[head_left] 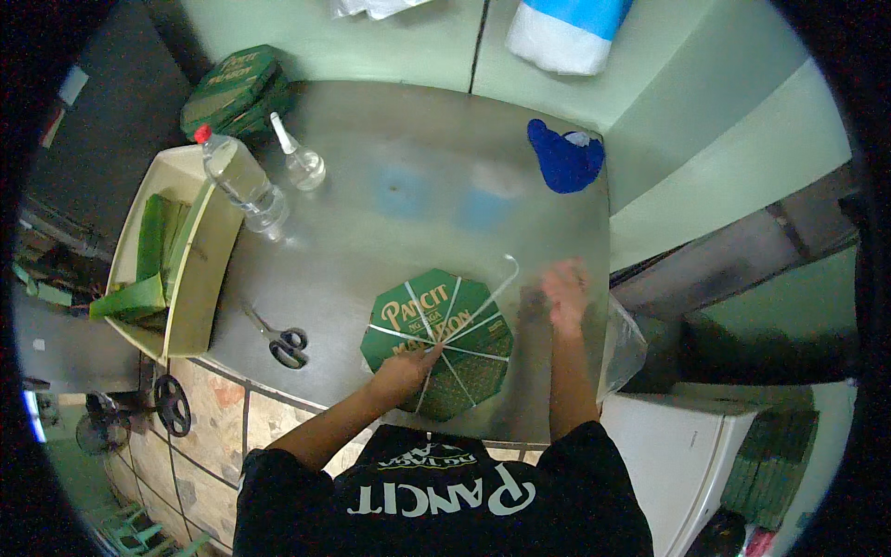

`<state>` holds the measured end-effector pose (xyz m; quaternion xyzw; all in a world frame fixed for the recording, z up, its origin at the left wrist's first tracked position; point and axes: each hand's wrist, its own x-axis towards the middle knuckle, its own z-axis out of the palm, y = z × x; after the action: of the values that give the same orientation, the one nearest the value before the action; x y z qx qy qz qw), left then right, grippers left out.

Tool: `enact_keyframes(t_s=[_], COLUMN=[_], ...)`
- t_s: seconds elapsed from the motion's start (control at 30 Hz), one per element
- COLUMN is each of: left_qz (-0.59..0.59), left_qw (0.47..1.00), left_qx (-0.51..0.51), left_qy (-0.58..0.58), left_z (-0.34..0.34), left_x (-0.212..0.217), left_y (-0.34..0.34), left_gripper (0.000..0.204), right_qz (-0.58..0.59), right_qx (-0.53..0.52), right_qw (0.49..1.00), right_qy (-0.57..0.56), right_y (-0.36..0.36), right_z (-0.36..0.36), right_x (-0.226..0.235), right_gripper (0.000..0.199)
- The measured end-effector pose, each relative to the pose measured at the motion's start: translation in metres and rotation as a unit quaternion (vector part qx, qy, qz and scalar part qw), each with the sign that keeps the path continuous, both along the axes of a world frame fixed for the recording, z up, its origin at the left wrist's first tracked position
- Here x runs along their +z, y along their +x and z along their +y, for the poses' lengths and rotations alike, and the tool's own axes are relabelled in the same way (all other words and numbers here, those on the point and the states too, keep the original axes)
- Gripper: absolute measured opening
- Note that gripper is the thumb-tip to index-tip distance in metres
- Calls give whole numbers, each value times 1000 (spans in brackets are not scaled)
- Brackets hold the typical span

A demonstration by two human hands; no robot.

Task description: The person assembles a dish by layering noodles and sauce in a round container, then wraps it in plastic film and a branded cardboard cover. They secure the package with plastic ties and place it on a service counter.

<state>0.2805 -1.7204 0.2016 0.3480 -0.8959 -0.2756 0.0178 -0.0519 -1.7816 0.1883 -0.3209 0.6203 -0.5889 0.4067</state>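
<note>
Dark sleeves with pale lettering fill the bottom of the view, and from them two bare forearms reach forward over the tabletop [408, 167].

Just ahead of the person, near the front edge of this metal surface, lies a flat green octagonal box [437, 342], crossed by several white straps [464, 330] that meet close to its middle. The left hand [406, 369] rests on the box at this crossing; its fingers look pressed down on the straps, probably to keep them from slipping, but I cannot tell if they pinch one. One loose strap end rises in a curve from the box toward the right. The right hand [563, 290] is beside the box at its right, blurred; it seems to be near this loose end, and whether the fingers are closed on it I cannot tell. A clear plastic bag [624, 345] hangs at the right edge of the tabletop.

Further to the left lie black-handled scissors [280, 340], within easy reach. Behind them stand a clear bottle with a red cap [239, 178] and a small nozzle bottle [301, 161]. A cream tray [200, 278] at the left edge holds folded green leaves [153, 251]. At the far corner is a stack of similar green boxes [234, 88], and a blue cloth [564, 160] lies at the far right.
</note>
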Motion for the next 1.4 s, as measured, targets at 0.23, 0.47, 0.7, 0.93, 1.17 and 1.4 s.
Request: enact_keyframes(t_s=[0.23, 0.47, 0.7, 0.93, 1.17, 1.4], left_qz=[-51, -53, 130, 2, 30, 108], left_qw=[997, 994, 977, 962, 960, 884], left_qx=[-55, -73, -23, 135, 233, 425], left_qy=[-2, 64, 169, 238, -151, -161], left_z=[-3, -9, -7, -19, 40, 26], left_x=[22, 19, 65, 117, 0, -13], left_y=[-8, -5, -22, -4, -14, -51], left_gripper=[57, 51, 48, 34, 24, 14], right_qz=[534, 569, 395, 439, 47, 6], right_qx=[168, 171, 430, 522, 540, 536], right_qw=[827, 804, 793, 724, 801, 799], right_qy=[-54, 4, 173, 110, 254, 273], right_y=[151, 166, 132, 120, 109, 110], right_z=[114, 118, 63, 41, 19, 8], right_x=[-6, -6, 27, 10, 11, 8], right_gripper=[28, 32, 22, 29, 7, 8])
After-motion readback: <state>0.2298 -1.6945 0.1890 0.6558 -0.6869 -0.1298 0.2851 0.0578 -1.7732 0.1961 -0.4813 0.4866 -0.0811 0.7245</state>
